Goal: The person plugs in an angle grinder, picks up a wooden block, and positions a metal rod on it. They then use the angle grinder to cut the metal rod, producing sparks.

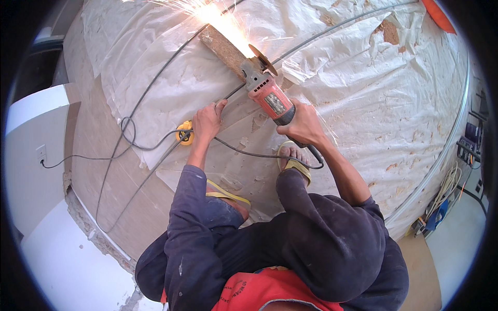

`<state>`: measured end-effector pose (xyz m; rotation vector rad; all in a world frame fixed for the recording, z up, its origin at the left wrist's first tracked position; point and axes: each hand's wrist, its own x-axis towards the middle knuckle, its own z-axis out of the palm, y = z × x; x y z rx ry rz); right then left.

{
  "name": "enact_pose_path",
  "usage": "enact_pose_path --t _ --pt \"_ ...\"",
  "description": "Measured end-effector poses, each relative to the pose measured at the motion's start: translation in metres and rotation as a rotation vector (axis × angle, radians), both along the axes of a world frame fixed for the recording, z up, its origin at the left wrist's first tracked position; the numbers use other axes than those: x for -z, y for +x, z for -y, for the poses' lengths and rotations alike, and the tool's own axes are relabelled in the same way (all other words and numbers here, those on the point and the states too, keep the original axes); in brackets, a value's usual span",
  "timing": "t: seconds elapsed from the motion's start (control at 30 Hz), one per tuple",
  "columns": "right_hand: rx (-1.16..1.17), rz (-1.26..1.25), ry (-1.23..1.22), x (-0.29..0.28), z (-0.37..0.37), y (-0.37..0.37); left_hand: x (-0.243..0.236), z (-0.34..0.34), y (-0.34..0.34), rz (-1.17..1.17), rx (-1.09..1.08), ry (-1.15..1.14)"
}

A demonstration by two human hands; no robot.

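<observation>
My right hand (303, 124) is wrapped round the rear grip of a red and grey angle grinder (272, 98), whose disc (263, 60) sits at the far end. My left hand (207, 120) is closed on a thin dark rod (236, 92) that runs up to the grinder's head; whether it passes on beneath is hidden. Bright sparks (223, 23) stream up and left from the disc, over a brown, flat block (224, 50) on the sheet. The exact contact point of the disc is lost in the glare. The grinder's cord (259, 154) loops below both hands.
A pale, dirty sheet (353, 103) covers the floor. Beside my left wrist lies a round yellow and black object (184, 133) among cords. A dark cable (150, 85) winds across the left. A wall outlet (41, 152) has a plug in it. My sandalled feet (293, 155) are close below the grinder.
</observation>
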<state>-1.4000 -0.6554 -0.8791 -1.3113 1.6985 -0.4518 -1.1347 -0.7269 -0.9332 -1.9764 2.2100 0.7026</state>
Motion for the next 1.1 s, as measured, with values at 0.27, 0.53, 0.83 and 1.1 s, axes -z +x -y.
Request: enact_pose_path --t 0.27,0.53,0.83,1.1 --pt "0.009 -0.016 -0.002 0.006 -0.001 0.001 0.000 0.000 0.000 -0.009 0.001 0.000" --pt "0.037 0.055 0.023 -0.009 0.002 0.003 0.003 0.000 0.002 -0.012 0.010 -0.006" --pt "0.021 -0.026 -0.015 0.006 0.000 0.004 0.000 -0.001 -0.001 -0.010 0.000 -0.017" --pt "0.003 -0.020 0.005 0.007 0.001 0.004 0.000 -0.001 0.001 0.002 0.016 -0.010"
